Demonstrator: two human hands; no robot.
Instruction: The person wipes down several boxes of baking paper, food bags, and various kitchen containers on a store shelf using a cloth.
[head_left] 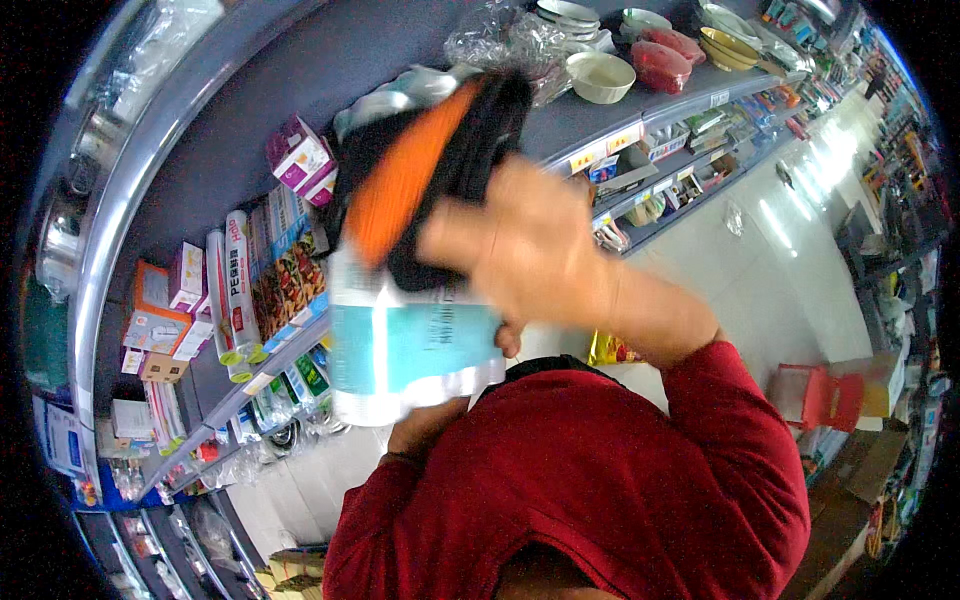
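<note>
My right hand [535, 235] is smeared by motion, at the right edge of a black-and-orange thing [405, 185]. Its fingers appear to grip that thing, whose kind I cannot make out. Directly below it and overlapping it is a teal-and-white soft plastic pack [415, 345], held upright in front of my chest. My left hand [508, 340] is mostly hidden behind the pack; a fingertip curls round its right edge and the wrist shows beneath.
A grey shelf [390, 40] curves along the left and far side. It bears stacked bowls [600, 77], purple boxes [300, 160] and upright cling-film rolls [240, 290]. Lower shelves hold small packaged goods. A tiled aisle floor [720, 265] runs right, with a red box [830, 400] beside cardboard.
</note>
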